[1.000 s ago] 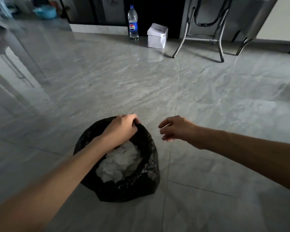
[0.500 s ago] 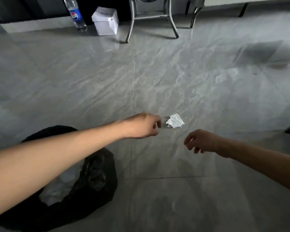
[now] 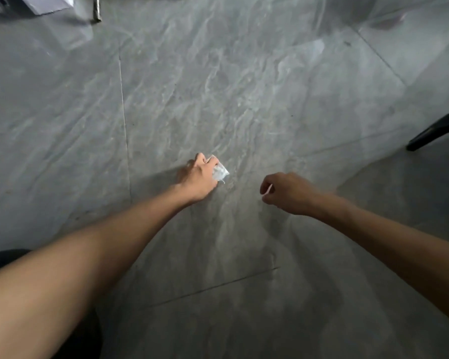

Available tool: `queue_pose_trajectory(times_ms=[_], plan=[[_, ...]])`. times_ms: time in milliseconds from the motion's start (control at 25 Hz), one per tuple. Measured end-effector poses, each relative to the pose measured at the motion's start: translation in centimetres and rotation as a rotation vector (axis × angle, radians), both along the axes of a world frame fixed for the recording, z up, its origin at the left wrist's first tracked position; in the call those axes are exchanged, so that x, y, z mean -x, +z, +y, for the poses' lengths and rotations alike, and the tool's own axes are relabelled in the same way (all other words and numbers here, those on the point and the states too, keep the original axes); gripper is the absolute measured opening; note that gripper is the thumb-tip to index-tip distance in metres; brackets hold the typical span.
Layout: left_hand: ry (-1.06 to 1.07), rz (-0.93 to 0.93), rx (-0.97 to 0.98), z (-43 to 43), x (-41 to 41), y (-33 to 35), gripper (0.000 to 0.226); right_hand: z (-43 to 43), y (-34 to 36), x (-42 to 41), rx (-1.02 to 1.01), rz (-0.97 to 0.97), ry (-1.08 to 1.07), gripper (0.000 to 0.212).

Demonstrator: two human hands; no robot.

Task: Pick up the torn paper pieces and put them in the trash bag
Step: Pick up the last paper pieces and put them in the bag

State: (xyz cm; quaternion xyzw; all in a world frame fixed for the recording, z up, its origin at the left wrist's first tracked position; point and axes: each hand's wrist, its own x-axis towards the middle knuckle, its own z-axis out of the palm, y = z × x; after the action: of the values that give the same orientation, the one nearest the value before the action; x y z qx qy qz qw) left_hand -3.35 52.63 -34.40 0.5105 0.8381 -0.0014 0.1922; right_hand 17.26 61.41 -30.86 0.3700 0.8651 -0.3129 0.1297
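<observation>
A small crumpled white paper piece [image 3: 220,172] lies on the grey marble floor. My left hand [image 3: 198,178] reaches over it with fingers closed around its left side. My right hand [image 3: 287,194] hovers to the right of it, fingers loosely curled, with a thin white sliver showing at the fingertips. The black trash bag [image 3: 3,257] shows only as a dark edge at the lower left, mostly hidden behind my left forearm.
A white box [image 3: 49,3] and a metal table leg [image 3: 97,10] sit at the top left edge. A black curved chair leg [image 3: 436,129] rests on the floor at the right edge. Tile seams cross the floor.
My view has tilted down and moved forward. My left hand left the bag rim, reached out and closed on the paper piece. The bag slid to the lower left corner.
</observation>
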Motion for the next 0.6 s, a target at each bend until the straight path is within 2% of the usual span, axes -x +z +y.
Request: queue_pose_trajectory(times_ms=[80, 160, 400, 600], plan=[[-0.005, 0.0, -0.046, -0.1, 0.0, -0.3, 0.018, -0.1, -0.6, -0.2, 0.015, -0.002, 0.002, 0.02], [0.005, -0.06, -0.058, -0.8, -0.1, 0.3, 0.01, -0.5, -0.8, 0.1, 0.024, -0.007, 0.011, 0.02], [-0.014, -0.217, -0.076, -6.1, 0.3, 7.3, 0.014, -4.2, 1.2, 2.9, 0.092, 0.028, 0.088, 0.018], [0.034, -0.213, -0.247, -15.7, 2.4, 17.6, 0.011, -10.4, 6.3, 7.3, 0.051, 0.026, 0.358, 0.018]])
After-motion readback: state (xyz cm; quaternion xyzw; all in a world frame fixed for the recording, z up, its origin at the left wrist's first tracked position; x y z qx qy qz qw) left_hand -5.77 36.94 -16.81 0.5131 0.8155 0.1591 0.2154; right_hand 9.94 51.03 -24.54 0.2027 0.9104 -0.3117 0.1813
